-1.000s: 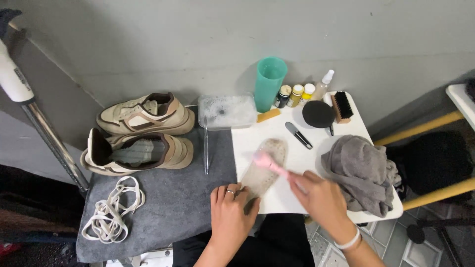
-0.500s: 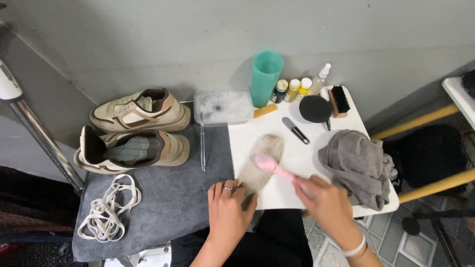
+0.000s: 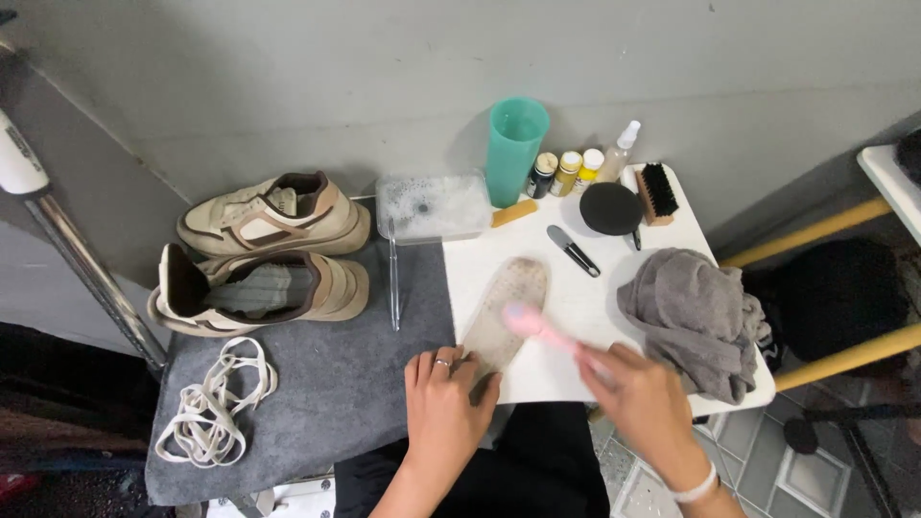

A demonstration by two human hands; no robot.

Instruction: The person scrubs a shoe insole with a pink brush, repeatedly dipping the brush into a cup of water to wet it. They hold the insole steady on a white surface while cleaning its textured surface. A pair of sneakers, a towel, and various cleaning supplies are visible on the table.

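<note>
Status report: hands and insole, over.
Left hand pins insole by its heel end. Right hand holds pink brush, head on insole. Grey cloth beside, nothing blocking.

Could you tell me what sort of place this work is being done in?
Probably a small makeshift shoe-cleaning spot against a bare wall: a pair of unlaced sneakers, a tub of soapy water, and an insole being scrubbed with a pink brush.

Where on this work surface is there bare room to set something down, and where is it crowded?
Free: the grey mat between the laces and the left hand; the white board between insole and grey cloth. Crowded: the back edge around cup, small bottles and brushes.
</note>
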